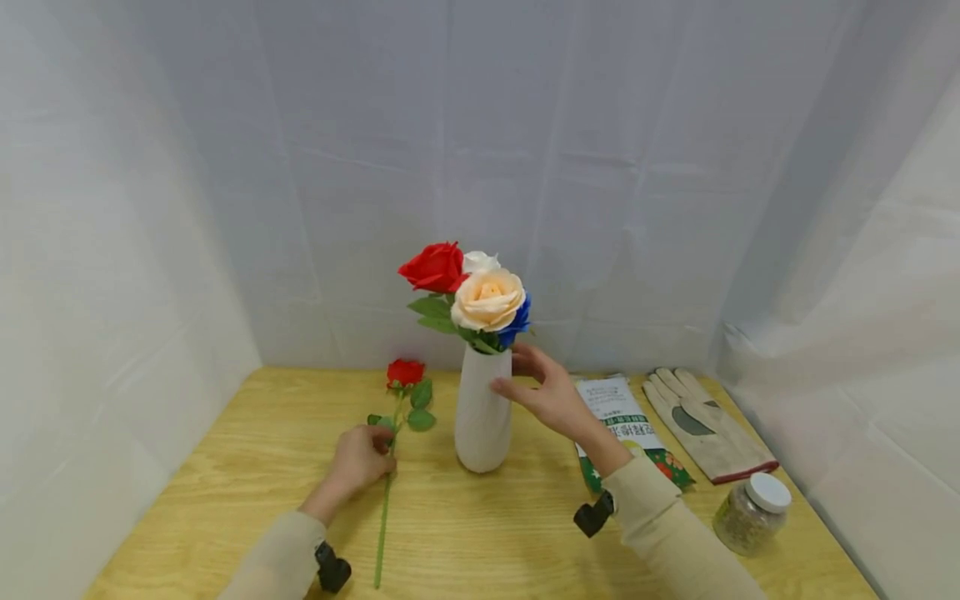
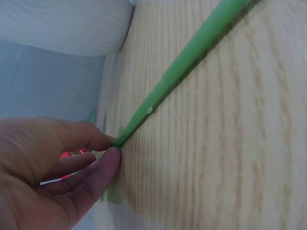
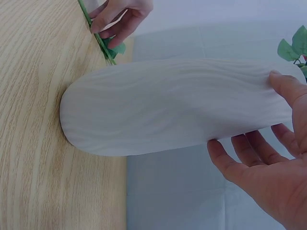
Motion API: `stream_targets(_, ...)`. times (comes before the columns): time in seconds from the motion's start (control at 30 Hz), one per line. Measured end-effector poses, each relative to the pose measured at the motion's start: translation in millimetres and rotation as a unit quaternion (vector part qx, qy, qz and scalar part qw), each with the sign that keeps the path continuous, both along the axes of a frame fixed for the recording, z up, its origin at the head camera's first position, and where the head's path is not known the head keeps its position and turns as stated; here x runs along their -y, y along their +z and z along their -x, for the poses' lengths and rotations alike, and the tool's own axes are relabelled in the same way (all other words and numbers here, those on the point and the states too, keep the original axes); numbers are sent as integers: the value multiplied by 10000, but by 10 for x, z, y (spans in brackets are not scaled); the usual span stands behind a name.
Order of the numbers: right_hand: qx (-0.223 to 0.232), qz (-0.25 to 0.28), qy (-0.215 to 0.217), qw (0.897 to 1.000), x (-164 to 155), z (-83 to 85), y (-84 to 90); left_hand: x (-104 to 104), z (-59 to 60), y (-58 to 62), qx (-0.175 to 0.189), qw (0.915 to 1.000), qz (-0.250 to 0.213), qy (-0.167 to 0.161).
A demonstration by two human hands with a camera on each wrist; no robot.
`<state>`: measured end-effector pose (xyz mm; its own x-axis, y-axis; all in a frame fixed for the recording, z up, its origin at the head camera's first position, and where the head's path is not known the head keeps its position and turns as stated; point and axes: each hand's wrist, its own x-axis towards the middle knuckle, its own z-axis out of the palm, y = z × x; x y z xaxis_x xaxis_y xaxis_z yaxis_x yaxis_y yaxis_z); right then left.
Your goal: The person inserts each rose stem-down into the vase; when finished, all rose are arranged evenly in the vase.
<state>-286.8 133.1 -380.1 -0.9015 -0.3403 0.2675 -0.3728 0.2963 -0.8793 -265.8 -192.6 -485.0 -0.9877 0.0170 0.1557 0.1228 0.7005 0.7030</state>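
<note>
Green stem pinched between thumb and fingers (image 2: 103, 163) of the left hand (image 1: 358, 460), low on the desk (image 1: 225, 467); the loose red rose (image 1: 405, 372) it belongs to lies flat, bloom at the far end, stem tip toward the near edge, just left of the vase. Right hand (image 1: 546, 390) has fingers spread and relaxed, thumb tip touching the white vase (image 1: 483, 414) near its mouth, other fingers cupped beside the wall, not clearly closed round it. Progress, my read: four blooms already stand in the vase (red (image 1: 435, 267), white (image 1: 480, 261), peach (image 1: 489, 298), blue (image 1: 517, 321)), one rose left on the desk and not yet lifted, so nearly done. Hard to tell: stems inside the vase are hidden, white and blue blooms mostly covered by the peach one. Right of the vase, a printed packet (image 1: 626, 425) is partly behind the right forearm, text unreadable; glove (image 1: 705, 425) and lidded jar (image 1: 752, 513) sit further right, jar contents unclear.
</note>
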Motion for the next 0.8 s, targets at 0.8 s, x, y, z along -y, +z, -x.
stream_targets(0.8,40,-29,-61,10000,4,7,0,89,-59,202,1673,9783,-1186,308)
